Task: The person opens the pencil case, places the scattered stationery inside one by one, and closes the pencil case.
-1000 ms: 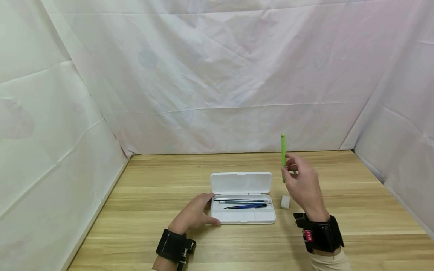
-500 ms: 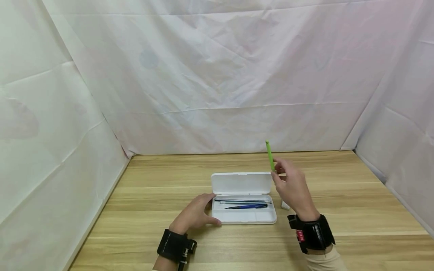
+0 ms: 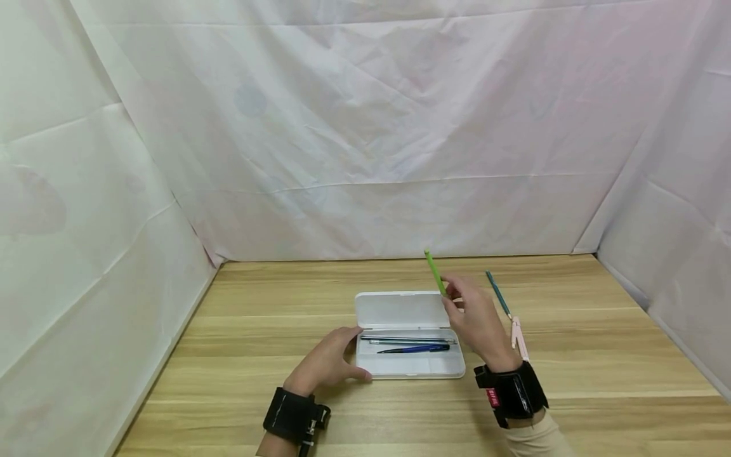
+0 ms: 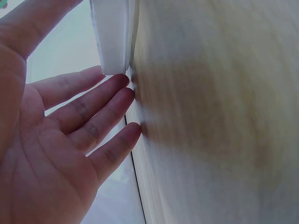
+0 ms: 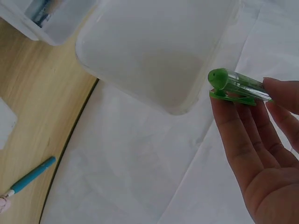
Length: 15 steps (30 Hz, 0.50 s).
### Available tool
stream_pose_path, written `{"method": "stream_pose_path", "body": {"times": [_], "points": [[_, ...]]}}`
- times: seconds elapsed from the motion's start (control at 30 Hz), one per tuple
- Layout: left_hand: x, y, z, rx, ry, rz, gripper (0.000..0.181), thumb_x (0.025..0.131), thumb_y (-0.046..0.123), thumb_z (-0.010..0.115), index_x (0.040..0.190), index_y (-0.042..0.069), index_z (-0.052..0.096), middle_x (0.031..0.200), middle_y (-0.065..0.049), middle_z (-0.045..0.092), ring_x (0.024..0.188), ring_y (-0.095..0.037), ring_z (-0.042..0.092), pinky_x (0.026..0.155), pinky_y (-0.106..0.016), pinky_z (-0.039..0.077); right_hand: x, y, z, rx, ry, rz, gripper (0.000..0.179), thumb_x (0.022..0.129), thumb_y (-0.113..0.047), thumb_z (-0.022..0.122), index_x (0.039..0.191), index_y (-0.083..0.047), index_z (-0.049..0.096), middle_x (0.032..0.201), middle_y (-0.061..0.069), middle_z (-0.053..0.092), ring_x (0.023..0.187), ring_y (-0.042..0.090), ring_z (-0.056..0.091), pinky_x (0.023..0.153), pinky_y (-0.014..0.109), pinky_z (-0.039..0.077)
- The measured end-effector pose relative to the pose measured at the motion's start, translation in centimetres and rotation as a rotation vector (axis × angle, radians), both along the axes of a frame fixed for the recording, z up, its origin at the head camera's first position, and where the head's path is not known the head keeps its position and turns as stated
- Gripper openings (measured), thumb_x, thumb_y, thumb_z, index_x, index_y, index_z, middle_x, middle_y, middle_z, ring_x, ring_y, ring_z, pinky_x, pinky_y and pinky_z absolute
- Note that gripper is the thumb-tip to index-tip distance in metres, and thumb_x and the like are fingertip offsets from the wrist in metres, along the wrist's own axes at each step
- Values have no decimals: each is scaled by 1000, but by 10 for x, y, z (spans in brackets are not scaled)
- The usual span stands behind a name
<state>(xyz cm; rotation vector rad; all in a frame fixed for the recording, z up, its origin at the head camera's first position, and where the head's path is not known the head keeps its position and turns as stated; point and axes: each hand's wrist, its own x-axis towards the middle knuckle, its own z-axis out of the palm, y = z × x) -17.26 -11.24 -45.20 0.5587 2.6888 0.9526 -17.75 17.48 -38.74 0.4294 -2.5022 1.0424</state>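
Note:
My right hand [image 3: 478, 320] pinches a green pen [image 3: 434, 270] between thumb and fingers, above the right end of a white pencil case [image 3: 448, 365]. The pen tilts, its upper end leaning left; its rounded green end and clip show in the right wrist view. The case lies with its lid [image 3: 400, 309] raised at the back. Inside rest a blue pen [image 3: 414, 348] and slim silvery pencils [image 3: 394, 339]. At the case's left end is my left hand [image 3: 322, 362], thumb by the front corner and fingers by the back one. Its fingers [image 4: 105, 114] look nearly straight in the left wrist view.
Right of the case, a teal pencil [image 3: 499, 294] points toward a pink two-legged compass [image 3: 517, 336], partly behind the right wrist. A white block, likely an eraser [image 5: 5, 123], shows at the right wrist view's edge. White cloth [image 3: 354, 222] walls off the wooden table.
My right hand has moved left and slightly down with the green pen, which now leans further left. The compass and teal pencil have come into view; the eraser is now hidden in the head view.

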Motion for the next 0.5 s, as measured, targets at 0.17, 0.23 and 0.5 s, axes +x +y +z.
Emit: {"method": "stream_pose_path", "body": {"times": [0.17, 0.23, 0.5], "points": [[0, 0, 1, 0, 0, 2, 93, 69, 37, 90, 145, 5, 47, 146, -14, 50, 136, -34, 44, 114, -51, 38, -2, -4, -6, 40, -11, 36, 41, 87, 10, 67, 126, 4, 60, 99, 13, 64, 92, 24, 65, 77, 34, 62], [0, 0, 1, -2, 1, 2, 93, 69, 37, 90, 145, 5, 47, 146, -15, 50, 137, -34, 44, 114, -51, 38, -2, -5, -8, 53, -16, 47, 41, 87, 10, 66, 127, 3, 60, 99, 12, 63, 91, 23, 65, 77, 33, 61], [0, 2, 1, -5, 3, 3, 92, 69, 37, 90, 145, 6, 47, 146, -14, 50, 136, -34, 44, 114, -52, 38, -3, -8, -13, 88, -37, 53, 42, 88, 9, 67, 128, 0, 60, 99, 9, 63, 88, 21, 65, 72, 29, 60]]}}
